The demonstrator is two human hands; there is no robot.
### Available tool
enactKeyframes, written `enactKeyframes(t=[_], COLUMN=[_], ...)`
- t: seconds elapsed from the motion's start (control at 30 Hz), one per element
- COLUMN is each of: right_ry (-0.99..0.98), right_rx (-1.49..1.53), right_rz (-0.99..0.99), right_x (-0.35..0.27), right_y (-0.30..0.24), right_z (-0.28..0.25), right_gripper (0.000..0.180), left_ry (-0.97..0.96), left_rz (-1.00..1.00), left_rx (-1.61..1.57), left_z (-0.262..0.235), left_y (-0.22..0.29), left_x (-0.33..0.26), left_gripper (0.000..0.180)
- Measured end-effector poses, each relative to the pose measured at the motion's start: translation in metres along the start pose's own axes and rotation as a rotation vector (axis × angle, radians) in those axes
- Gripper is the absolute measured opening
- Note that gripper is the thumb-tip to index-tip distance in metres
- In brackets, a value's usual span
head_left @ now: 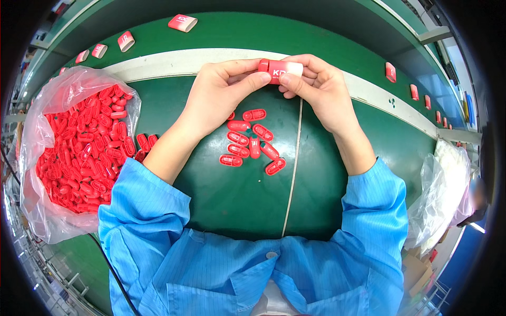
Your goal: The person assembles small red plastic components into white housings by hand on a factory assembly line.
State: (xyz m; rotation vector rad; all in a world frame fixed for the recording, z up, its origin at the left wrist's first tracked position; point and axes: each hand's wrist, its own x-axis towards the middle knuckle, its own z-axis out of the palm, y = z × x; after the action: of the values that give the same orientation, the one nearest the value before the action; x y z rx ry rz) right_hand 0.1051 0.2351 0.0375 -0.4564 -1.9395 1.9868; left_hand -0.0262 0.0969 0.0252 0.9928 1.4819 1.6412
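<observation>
Over the far part of the table, my two hands meet around a small oval case (279,68), which fades from red to white. My right hand (328,97) pinches its body, with the thumb in front and the other fingers behind. At the case's left end is a red plastic cap (263,65), gripped between the thumb and forefinger of my left hand (220,90). From this view I cannot tell whether the cap is fully seated. Several more red caps (255,148) lie loose on the green tabletop (232,205) below my hands.
A clear plastic bag (32,174) full of red caps stands at the left, near my forearm. Beyond a white rail (158,64), a green belt (295,34) carries spaced red-and-white cases (182,22). Another translucent bag (440,184) with pale contents sits at the right.
</observation>
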Motion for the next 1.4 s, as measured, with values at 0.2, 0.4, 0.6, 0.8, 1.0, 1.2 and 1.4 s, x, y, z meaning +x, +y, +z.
enactKeyframes(t=[0.2,0.4,0.6,0.8,1.0,1.2,1.4], right_ry=[0.016,0.010,0.041,0.069,0.092,0.088,0.079], right_rx=[-0.008,0.071,0.016,-0.078,-0.046,-0.144,-0.142], right_rz=[-0.005,0.028,-0.002,-0.017,0.006,-0.024,-0.087], right_x=[-0.001,-0.001,-0.003,-0.005,-0.007,-0.009,-0.010], right_y=[0.002,0.002,-0.001,-0.003,-0.004,-0.006,-0.001], right_z=[0.000,0.001,0.004,0.013,0.016,0.012,0.011], right_gripper=[0.024,0.025,0.025,0.023,0.023,0.021,0.019], left_ry=[0.023,-0.017,0.058,0.155,0.191,0.129,0.100], left_rz=[-0.011,-0.029,0.006,0.191,0.332,0.284,0.293], left_rx=[0.091,0.177,0.076,0.597,0.842,0.874,0.924], left_z=[-0.001,-0.001,0.006,0.019,0.022,0.023,0.027], left_y=[0.002,0.009,0.001,0.010,0.006,0.003,0.004], left_x=[0.001,-0.002,-0.003,-0.012,-0.015,-0.018,-0.020], left_gripper=[0.026,0.025,0.027,0.026,0.032,0.031,0.031])
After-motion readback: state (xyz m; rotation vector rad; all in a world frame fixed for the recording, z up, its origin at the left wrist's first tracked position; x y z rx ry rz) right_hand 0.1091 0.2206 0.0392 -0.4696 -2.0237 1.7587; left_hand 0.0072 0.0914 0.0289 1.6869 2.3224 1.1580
